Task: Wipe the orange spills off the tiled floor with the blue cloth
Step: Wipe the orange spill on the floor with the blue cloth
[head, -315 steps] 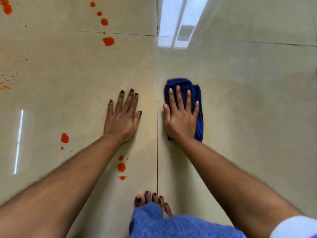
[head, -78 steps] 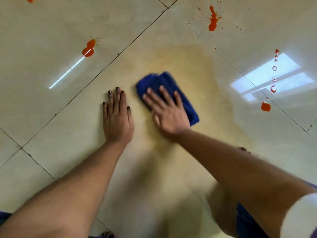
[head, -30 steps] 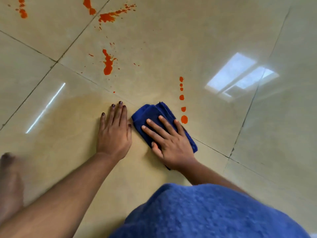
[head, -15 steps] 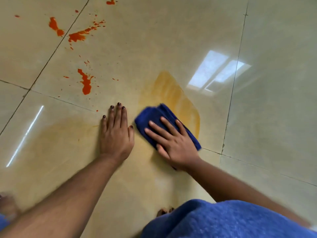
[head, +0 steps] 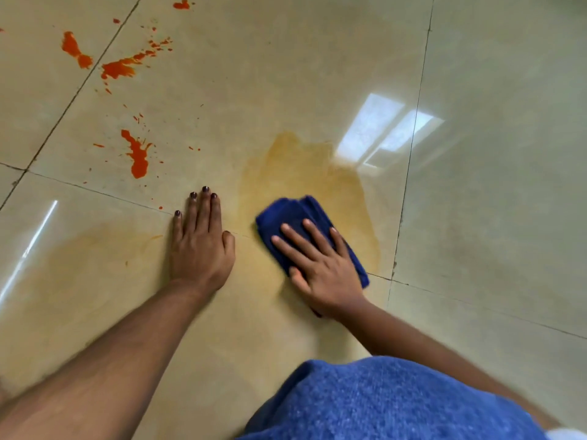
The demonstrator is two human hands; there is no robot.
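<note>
A person kneels on a glossy tiled floor (head: 476, 217), wiping orange spills with a blue cloth (head: 295, 214).

The right hand (head: 320, 268) presses flat, fingers spread, on the one folded cloth; the left hand (head: 200, 246) lies open and empty beside it. Pale orange smears (head: 305, 173) surround the cloth. About four bright splatters (head: 138, 157) remain at upper left, so the job looks partly done.
</note>
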